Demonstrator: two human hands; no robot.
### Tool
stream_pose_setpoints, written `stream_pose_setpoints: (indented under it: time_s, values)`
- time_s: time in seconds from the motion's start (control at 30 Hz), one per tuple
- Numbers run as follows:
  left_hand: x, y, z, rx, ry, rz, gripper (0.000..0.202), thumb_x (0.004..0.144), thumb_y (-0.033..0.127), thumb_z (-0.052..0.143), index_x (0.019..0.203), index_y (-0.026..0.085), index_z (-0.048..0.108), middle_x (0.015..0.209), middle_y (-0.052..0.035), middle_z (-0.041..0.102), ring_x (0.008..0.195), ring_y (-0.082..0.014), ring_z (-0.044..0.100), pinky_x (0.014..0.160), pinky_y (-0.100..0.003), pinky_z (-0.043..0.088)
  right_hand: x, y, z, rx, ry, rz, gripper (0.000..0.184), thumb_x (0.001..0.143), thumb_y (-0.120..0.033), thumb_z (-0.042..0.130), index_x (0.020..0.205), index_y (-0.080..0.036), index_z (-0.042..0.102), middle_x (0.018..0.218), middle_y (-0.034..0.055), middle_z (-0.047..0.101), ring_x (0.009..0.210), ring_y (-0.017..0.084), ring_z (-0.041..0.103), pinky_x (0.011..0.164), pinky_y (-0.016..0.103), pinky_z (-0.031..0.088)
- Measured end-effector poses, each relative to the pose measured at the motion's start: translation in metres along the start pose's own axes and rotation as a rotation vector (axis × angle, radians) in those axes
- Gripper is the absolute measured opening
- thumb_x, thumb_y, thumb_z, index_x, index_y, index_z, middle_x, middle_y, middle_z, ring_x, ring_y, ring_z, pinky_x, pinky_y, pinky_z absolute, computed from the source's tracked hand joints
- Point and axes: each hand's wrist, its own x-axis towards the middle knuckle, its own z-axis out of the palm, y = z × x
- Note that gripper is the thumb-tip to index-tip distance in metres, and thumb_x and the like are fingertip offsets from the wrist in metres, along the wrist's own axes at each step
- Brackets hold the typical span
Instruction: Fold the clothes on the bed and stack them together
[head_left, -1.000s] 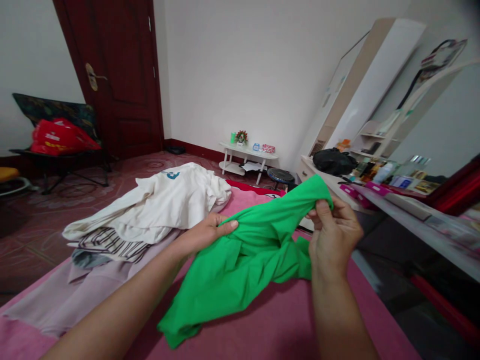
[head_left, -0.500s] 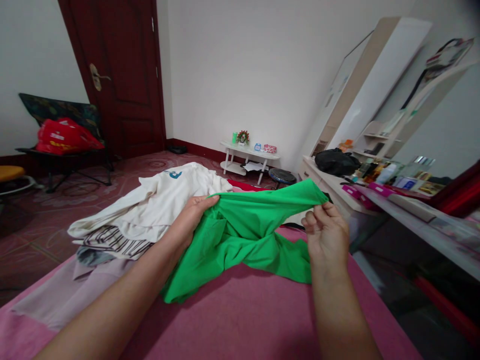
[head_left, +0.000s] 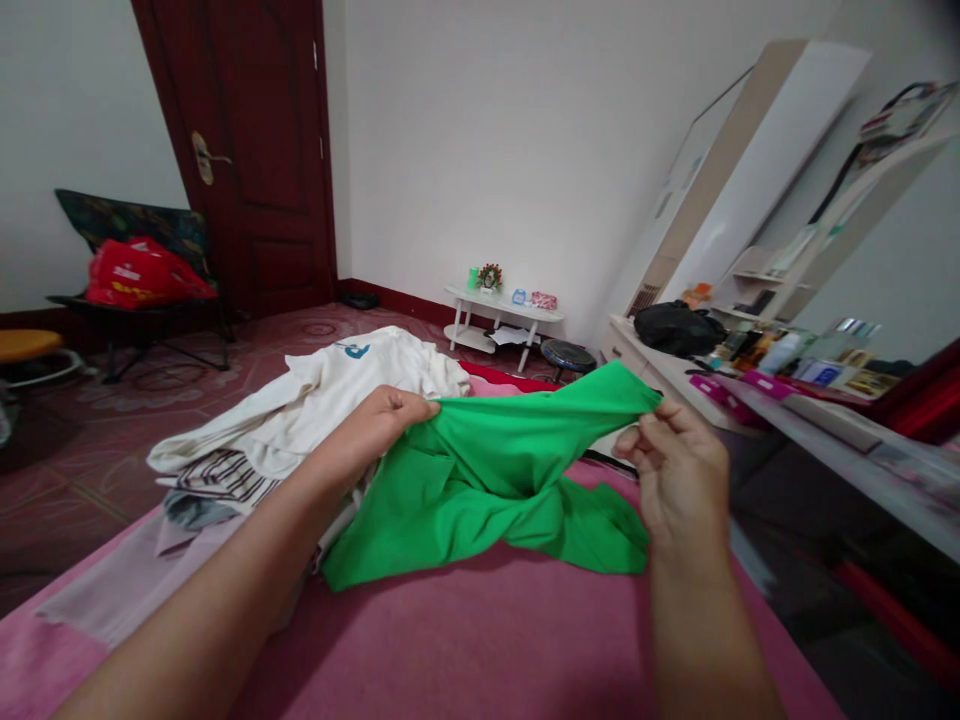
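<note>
A bright green garment (head_left: 480,500) is stretched between my two hands, its upper edge pulled nearly straight and its lower part bunched over the pink bedspread (head_left: 480,640). What kind of garment it is I cannot tell. My left hand (head_left: 386,415) pinches the upper left corner between thumb and fingers. At the upper right corner, my right hand (head_left: 679,465) grips the cloth with its fingertips. Left of the green cloth lies a pile of clothes, with a white long-sleeved top (head_left: 322,395) uppermost and a striped piece (head_left: 229,475) under it.
A pale purple garment (head_left: 127,580) lies at the bed's left edge. Beyond the bed stand a small white table (head_left: 502,305) and a round black stool (head_left: 568,355). On the right, a dressing table (head_left: 645,350) carries a black bag (head_left: 679,328). A folding chair (head_left: 135,215) stands left.
My right hand has moved slightly right and down, drawing the green garment's upper edge tauter. The whole view has shifted a little. Both hands keep their hold.
</note>
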Motion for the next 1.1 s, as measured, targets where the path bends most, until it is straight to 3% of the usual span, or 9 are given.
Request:
stream_pose_setpoints:
  time_s: [0.13,0.2,0.3,0.4,0.5,0.7,0.9,0.97,1.1]
  values:
    - [-0.005,0.005,0.008,-0.219,-0.072,-0.151,0.033,0.070,0.046,0.066,0.060,0.014,0.061,0.054,-0.0041,0.062,0.051,-0.0180,0.058,0.050,-0.027,0.045,-0.016,0.008,0.021,-0.250,-0.072,-0.059,0.043,0.067,-0.029,0.072,0.104,-0.022,0.053,0.115,0.0064,0.059,0.049,0.006,0.058,0.043,0.020,0.050]
    - [-0.008,0.004,0.014,-0.228,-0.129,-0.140,0.034,0.073,0.046,0.064,0.060,0.014,0.061,0.056,-0.0039,0.061,0.052,-0.0174,0.058,0.051,-0.026,0.045,-0.032,0.012,0.036,-0.323,-0.251,-0.067,0.050,0.071,-0.026,0.069,0.117,-0.025,0.050,0.133,0.0096,0.049,0.050,0.003,0.055,0.046,0.020,0.050]
    - [-0.011,0.002,0.022,-0.100,-0.241,-0.046,0.037,0.079,0.046,0.059,0.059,0.014,0.060,0.055,-0.0011,0.057,0.048,-0.0119,0.050,0.048,-0.022,0.039,-0.054,0.016,0.054,-0.353,-0.625,0.050,0.064,0.073,-0.021,0.065,0.131,-0.030,0.043,0.123,0.0070,0.057,0.050,0.004,0.051,0.047,0.020,0.046]
    - [-0.016,0.004,0.027,0.072,-0.365,0.072,0.037,0.084,0.043,0.055,0.063,0.013,0.062,0.056,0.0008,0.054,0.049,-0.0096,0.045,0.047,-0.020,0.034,-0.060,0.020,0.058,-0.473,-0.799,0.092,0.044,0.069,-0.019,0.069,0.112,-0.023,0.062,0.083,-0.0004,0.065,0.050,0.007,0.049,0.045,0.019,0.038]
    - [-0.021,0.007,0.028,0.245,-0.459,0.205,0.022,0.082,0.034,0.057,0.078,0.014,0.065,0.067,0.0012,0.058,0.060,-0.0111,0.050,0.054,-0.020,0.036,-0.049,0.018,0.049,-0.541,-0.573,-0.066,0.008,0.064,-0.015,0.070,0.070,-0.017,0.065,0.059,-0.0043,0.055,0.049,0.007,0.044,0.044,0.018,0.032]
    - [-0.028,0.008,0.027,0.643,-0.741,0.218,0.014,0.070,0.023,0.071,0.079,0.015,0.065,0.065,0.0042,0.057,0.057,-0.0104,0.049,0.050,-0.019,0.034,-0.025,-0.004,0.028,-0.284,-0.125,-0.329,0.019,0.067,-0.018,0.071,0.067,-0.018,0.052,0.082,0.0004,0.063,0.054,0.008,0.052,0.044,0.018,0.038]
    - [-0.037,0.015,0.034,0.199,-1.147,0.046,0.026,0.080,0.031,0.066,0.100,0.015,0.069,0.081,-0.0019,0.067,0.068,-0.0136,0.058,0.062,-0.021,0.044,-0.010,-0.005,0.013,0.106,0.008,-0.112,0.023,0.066,-0.024,0.074,0.077,-0.020,0.054,0.082,0.0012,0.069,0.057,0.011,0.058,0.050,0.021,0.048]
    - [-0.038,0.016,0.040,0.083,-1.077,0.017,0.032,0.080,0.033,0.067,0.106,0.015,0.067,0.084,-0.0038,0.068,0.070,-0.0141,0.060,0.064,-0.022,0.045,-0.010,-0.004,0.010,0.164,-0.070,0.032,0.023,0.067,-0.029,0.072,0.081,-0.020,0.057,0.080,0.0009,0.069,0.058,0.013,0.059,0.054,0.025,0.051]
    - [-0.037,0.013,0.058,0.084,-0.568,0.170,0.033,0.077,0.041,0.070,0.096,0.014,0.067,0.081,-0.0023,0.066,0.069,-0.0121,0.055,0.063,-0.021,0.042,-0.022,0.000,0.020,0.180,-0.294,0.202,0.025,0.072,-0.042,0.068,0.085,-0.024,0.056,0.100,0.0029,0.069,0.074,0.018,0.065,0.063,0.030,0.053]
